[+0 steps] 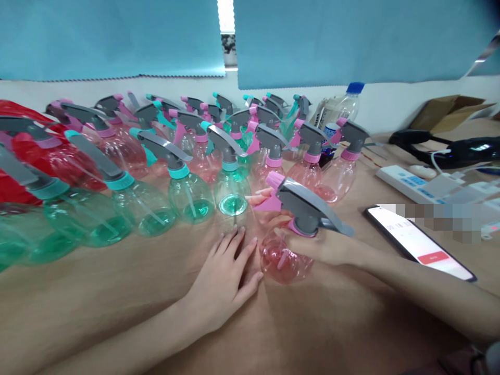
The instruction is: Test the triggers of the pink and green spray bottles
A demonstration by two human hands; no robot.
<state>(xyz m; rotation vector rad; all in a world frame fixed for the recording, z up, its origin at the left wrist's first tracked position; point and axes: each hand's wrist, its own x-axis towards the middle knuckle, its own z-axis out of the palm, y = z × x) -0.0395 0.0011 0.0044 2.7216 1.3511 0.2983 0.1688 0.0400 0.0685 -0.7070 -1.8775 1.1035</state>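
My right hand (320, 246) is wrapped around a pink spray bottle (284, 263) just under its grey head, with fingers showing behind the pink trigger. The bottle is near the front of the group; whether its base touches the table is hard to tell. Left of it, my left hand (224, 271) lies on the wooden table (164, 312), fingers spread, holding nothing. Beyond its fingertips stands a green spray bottle (233, 194) with a turquoise collar. Another green spray bottle (191, 197) stands to the left of that one.
Several more pink and green spray bottles (146, 208) fill the back and left. A red plastic bag (19, 166) is at far left. On the right are a lit phone (422, 242), a power strip (406, 183), black headphones (461, 148), an open cardboard box (445, 115) and a blue-capped bottle (349, 107).
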